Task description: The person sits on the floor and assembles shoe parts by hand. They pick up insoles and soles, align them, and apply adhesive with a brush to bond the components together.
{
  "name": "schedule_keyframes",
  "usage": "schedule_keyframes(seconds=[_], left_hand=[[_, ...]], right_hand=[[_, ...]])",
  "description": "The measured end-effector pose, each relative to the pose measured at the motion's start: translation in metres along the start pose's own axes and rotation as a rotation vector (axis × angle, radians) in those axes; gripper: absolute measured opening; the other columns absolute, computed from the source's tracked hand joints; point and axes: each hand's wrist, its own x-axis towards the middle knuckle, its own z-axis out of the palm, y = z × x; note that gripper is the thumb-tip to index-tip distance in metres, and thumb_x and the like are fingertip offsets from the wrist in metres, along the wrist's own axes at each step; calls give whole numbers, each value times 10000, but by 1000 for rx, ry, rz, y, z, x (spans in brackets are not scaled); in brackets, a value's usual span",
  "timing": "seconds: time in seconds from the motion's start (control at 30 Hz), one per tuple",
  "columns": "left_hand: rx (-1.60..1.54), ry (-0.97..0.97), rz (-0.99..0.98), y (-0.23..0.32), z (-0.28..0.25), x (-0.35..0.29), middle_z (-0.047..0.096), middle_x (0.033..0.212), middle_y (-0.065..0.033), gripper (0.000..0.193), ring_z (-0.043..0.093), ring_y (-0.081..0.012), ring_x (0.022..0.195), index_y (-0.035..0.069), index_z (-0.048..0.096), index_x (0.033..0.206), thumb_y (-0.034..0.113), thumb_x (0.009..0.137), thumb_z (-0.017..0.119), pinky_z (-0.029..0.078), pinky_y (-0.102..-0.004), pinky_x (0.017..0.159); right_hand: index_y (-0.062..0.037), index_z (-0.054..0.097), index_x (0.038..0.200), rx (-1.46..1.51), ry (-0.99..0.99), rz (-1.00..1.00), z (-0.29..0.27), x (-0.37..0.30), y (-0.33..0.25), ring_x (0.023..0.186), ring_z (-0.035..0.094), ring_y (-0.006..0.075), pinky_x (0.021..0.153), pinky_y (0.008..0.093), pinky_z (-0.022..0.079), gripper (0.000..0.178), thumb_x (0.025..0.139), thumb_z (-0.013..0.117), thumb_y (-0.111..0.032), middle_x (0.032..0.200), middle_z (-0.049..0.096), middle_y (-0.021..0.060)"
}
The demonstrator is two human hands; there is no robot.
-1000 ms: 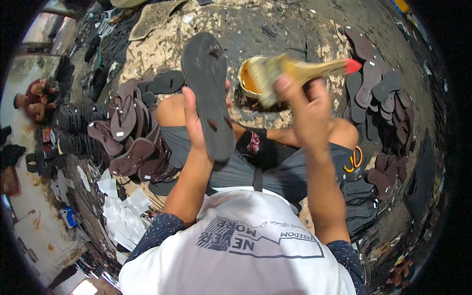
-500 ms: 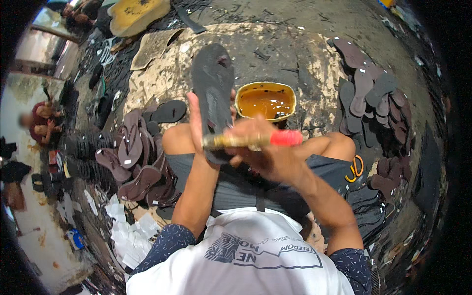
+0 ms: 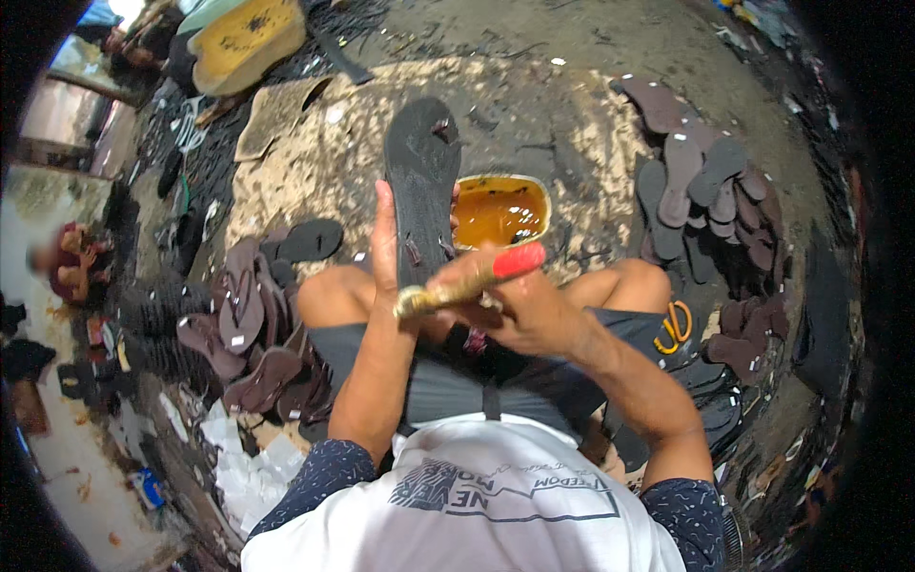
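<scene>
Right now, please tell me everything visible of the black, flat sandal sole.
This long black sandal sole looks rubbery, with a rounded far end and a patchy sheen. Small dark-reddish pieces show on its face: one near the far end, two nearer the person. It points away from the person, left of the pale-rimmed amber-liquid container. The left hand grips both long edges. A red-tipped yellowish brush in the right hand crosses before its near end; contact is unclear.

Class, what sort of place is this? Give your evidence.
Likely a footwear workshop: a brush in the right hand, a tub of amber liquid, and piled brown soles.
</scene>
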Motion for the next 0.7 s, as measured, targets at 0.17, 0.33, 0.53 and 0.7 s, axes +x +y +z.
schedule_keyframes(seconds=[0.17,0.33,0.53,0.7], left_hand=[[80,149,-155,-48,-29,161,701,1159,-150,719,696,-262,955,32,586,1345,649,988,489,583,-381,795],[233,478,-74,-38,26,266,383,1545,-209,841,463,-327,1370,39,295,1566,627,996,486,463,-466,1057],[986,199,491,57,-19,129,735,1025,-106,476,692,-203,924,38,702,1096,462,1058,489,538,-371,792],[1768,1029,839,210,-72,-89,672,689,-104,409,670,-210,737,4,737,1004,405,979,662,517,-385,700]], right_hand=[[12,604,1238,186,587,496,-58,-28,-30,1072,608,134,952,302,494,360,931,742,-113,1157,668,71],[19,600,1246,-7,739,432,-83,-35,-35,1086,606,165,971,316,475,358,941,732,-115,1171,661,86],[22,645,1187,-105,958,698,-108,-82,40,993,606,116,875,268,489,282,979,701,-161,1106,676,51],[54,635,1244,-38,871,678,-99,-75,71,986,585,138,890,283,467,405,1016,653,-281,1135,658,67]])
